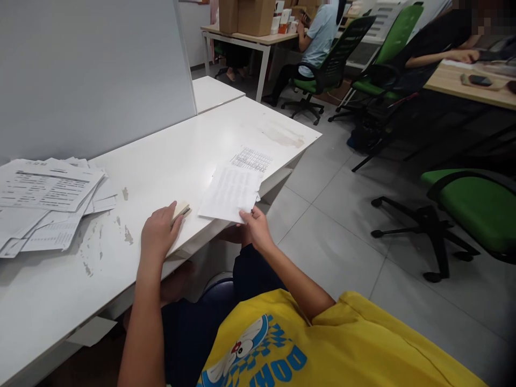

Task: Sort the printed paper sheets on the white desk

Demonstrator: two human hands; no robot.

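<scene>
My left hand (158, 230) rests on the white table, its fingers curled round a small cream-coloured object with a dark metal strip (183, 209). It looks like a small stapler, but most of it is hidden under the hand. My right hand (255, 226) pinches the near right edge of a white paper sheet (229, 193) between thumb and fingers. Faint rows of print show on that sheet, which lies tilted at the table's front edge. Just beyond it, partly covered, a printed sheet with a table (252, 159) lies flat.
A messy stack of printed papers (48, 188) lies at the left on the white table (161, 166). A grey partition (92, 70) stands along its back. Green office chairs (475, 209) stand at the right. Two other people sit at desks farther off; cardboard boxes (248, 16) stand behind.
</scene>
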